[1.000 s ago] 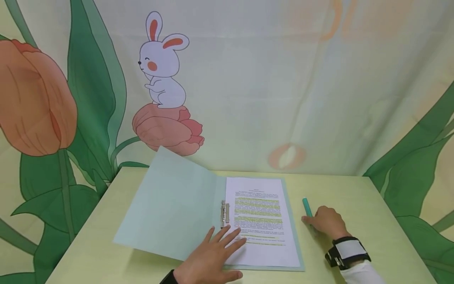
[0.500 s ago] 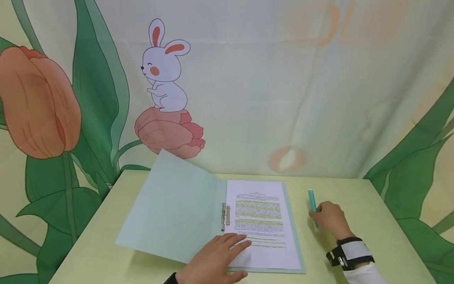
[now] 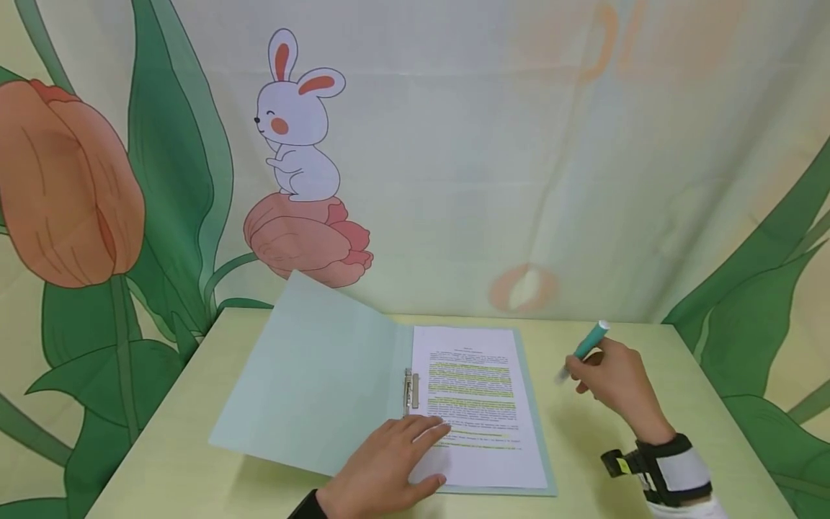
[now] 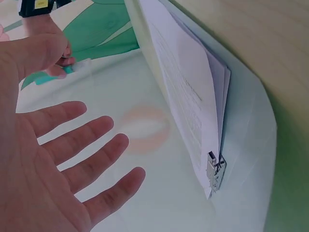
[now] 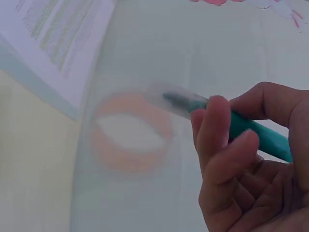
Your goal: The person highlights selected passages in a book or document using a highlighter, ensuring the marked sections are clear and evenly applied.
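My right hand (image 3: 612, 375) holds a teal marker pen (image 3: 591, 341) above the table, right of the folder. The thumb and fingers pinch its barrel, and the clear cap (image 5: 166, 96) points left, with a dark tip inside. A pale blue folder (image 3: 318, 382) lies open, its left cover tilted up off the table. Printed pages (image 3: 480, 468) with yellow highlighted lines sit on its right side, beside a metal clip (image 3: 411, 391). Over the lower left part of the pages is my left hand (image 3: 385, 465), its fingers (image 4: 104, 162) extended, holding nothing.
Folder and hands are over a pale yellow table (image 3: 674, 375). Behind it hangs a cloth backdrop (image 3: 454, 180) printed with a rabbit and tulips. A strap with a small camera (image 3: 674, 468) circles the right wrist.
The right hand has lifted the marker pen from the table and tilted it, its plain end now up and to the right. The left hand's spread fingers have drawn closer together over the pages.
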Available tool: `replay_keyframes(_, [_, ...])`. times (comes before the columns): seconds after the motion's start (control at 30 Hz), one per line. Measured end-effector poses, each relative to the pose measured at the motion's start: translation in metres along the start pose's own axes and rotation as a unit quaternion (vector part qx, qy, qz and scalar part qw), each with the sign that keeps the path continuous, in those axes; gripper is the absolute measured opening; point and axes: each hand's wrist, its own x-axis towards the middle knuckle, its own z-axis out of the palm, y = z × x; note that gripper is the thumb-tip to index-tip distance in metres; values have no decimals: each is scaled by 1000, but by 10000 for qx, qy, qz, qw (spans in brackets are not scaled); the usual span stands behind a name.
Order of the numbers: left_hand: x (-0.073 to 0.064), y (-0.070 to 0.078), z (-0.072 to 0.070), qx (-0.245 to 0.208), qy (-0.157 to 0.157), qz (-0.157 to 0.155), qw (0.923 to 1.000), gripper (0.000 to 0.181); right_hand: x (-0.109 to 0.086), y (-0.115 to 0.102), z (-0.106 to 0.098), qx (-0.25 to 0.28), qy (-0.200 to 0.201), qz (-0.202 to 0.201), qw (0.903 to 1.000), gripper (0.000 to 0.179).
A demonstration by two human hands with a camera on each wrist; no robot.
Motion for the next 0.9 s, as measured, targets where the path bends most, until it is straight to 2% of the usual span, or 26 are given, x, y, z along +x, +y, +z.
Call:
replay_keyframes(0.23, [3, -3, -9, -286, -103, -327, 9990, 56, -13, -23, -8, 687, 257, -306, 9968, 15])
replay_keyframes(0.37, [5, -2, -14, -300, 164, -384, 9987, 53, -21, -34, -8, 1179, 331, -620, 9905, 17])
replay_keyframes(0.43, [6, -1, -16, -504, 392, -479, 9968, 50, -25, -39, -7, 1413, 335, -880, 9855, 17])
replay_keyframes(0.6, [12, 3, -27, -1491, 760, -783, 9828, 41, -31, -48, -4, 2053, 130, -1457, 9677, 17])
replay_keyframes(0.77, [20, 8, -36, -1993, 829, -892, 9723, 40, -42, -60, 1, 2461, -236, -1678, 9543, 17])
replay_keyframes(0.83, [22, 11, -40, -2318, 961, -840, 9644, 41, -48, -65, 3, 2624, -457, -1779, 9473, 16])
replay_keyframes(0.9, [24, 15, -43, -2741, 1114, -717, 9525, 42, -54, -71, 5, 2789, -689, -1861, 9396, 16])
